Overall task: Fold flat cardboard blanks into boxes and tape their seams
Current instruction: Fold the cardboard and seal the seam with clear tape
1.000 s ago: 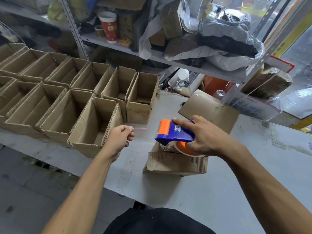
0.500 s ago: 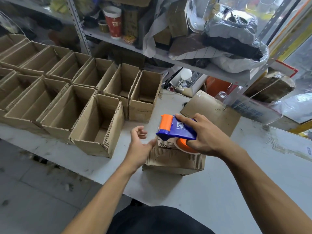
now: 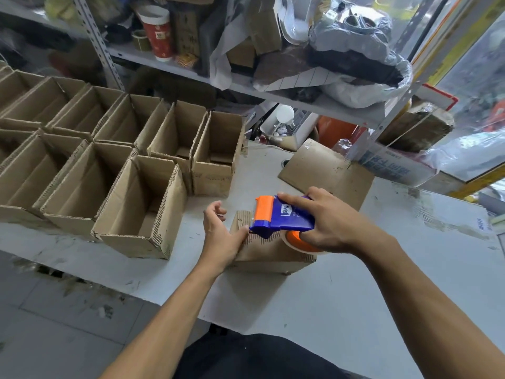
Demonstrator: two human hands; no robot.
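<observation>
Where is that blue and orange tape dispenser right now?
In the head view, the tape dispenser sits centre-right in the right hand, on the small cardboard box that the left hand steadies.

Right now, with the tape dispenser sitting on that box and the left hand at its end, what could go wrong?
1. The left hand rests at the end of the box, right beside the orange front of the tape dispenser; a forward pull could catch its thumb.
2. The right hand bears down on the box, which could slide on the table.
3. The finished open box stands close by; a wide left elbow may knock it.
</observation>
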